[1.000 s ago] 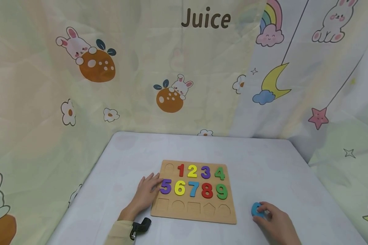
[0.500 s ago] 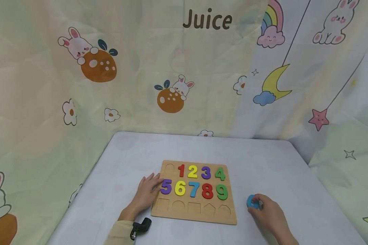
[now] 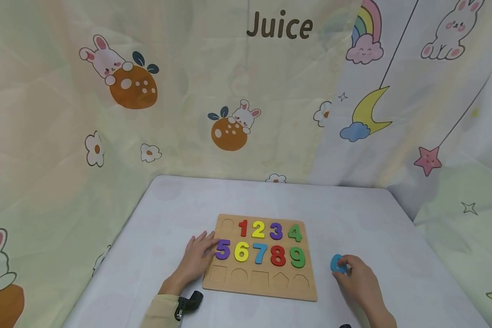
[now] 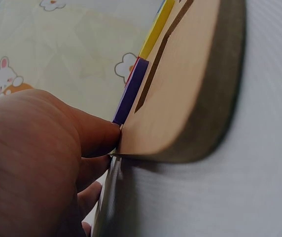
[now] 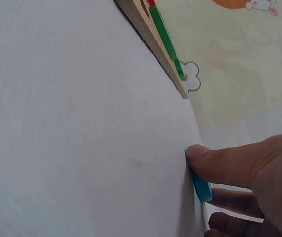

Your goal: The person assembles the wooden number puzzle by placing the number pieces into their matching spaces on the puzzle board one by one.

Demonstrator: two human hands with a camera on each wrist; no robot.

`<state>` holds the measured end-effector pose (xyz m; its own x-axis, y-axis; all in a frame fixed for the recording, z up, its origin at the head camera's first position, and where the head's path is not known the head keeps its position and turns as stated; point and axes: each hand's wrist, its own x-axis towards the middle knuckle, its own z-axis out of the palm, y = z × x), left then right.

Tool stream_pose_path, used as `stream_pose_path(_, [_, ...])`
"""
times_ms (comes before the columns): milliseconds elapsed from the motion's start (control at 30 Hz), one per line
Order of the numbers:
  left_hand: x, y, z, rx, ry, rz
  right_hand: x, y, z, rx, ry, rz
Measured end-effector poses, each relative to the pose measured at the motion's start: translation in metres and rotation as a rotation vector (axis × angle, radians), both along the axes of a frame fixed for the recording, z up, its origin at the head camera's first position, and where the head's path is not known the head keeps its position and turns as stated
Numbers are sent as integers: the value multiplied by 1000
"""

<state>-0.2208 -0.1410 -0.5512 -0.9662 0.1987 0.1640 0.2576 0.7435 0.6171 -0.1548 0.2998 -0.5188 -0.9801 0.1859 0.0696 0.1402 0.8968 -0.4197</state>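
Note:
A wooden number board (image 3: 254, 290) lies on the white table, bearing coloured digits 1 to 9 in two rows. My left hand (image 3: 196, 258) rests at its left edge, fingers extended, beside the purple 5 (image 3: 222, 249). In the left wrist view the thumb (image 4: 99, 131) touches the board's edge near that purple digit. To the right of the board, my right hand (image 3: 362, 280) pinches a blue number 0 (image 3: 335, 264) by its right side. The right wrist view has the blue 0 (image 5: 202, 187) low against the tabletop, partly covered by the thumb.
A bare outlined recess (image 3: 227, 223) is at the board's top left, left of the red 1 (image 3: 243, 228). Outlined shapes run along its bottom row. A patterned cloth (image 3: 180, 91) hangs behind the table (image 3: 188, 196). A black wrist device (image 3: 188, 304) sits on the left wrist.
My right hand has moved away from me and slightly left, carrying the blue number 0 with it. The left hand stays at the board's edge.

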Motion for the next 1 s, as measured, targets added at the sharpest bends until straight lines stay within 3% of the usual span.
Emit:
stream_pose_path(400, [0,-1,0,-8,2,9,-7,-12,5,-92,75,-2])
stream_pose_path(633, [0,-1,0,7,8,0,-19,-29,6,-94,141,51])
stream_pose_path(1000, [-1,-1,0,-5,15,0,-30,-58,1,-135,159,108])
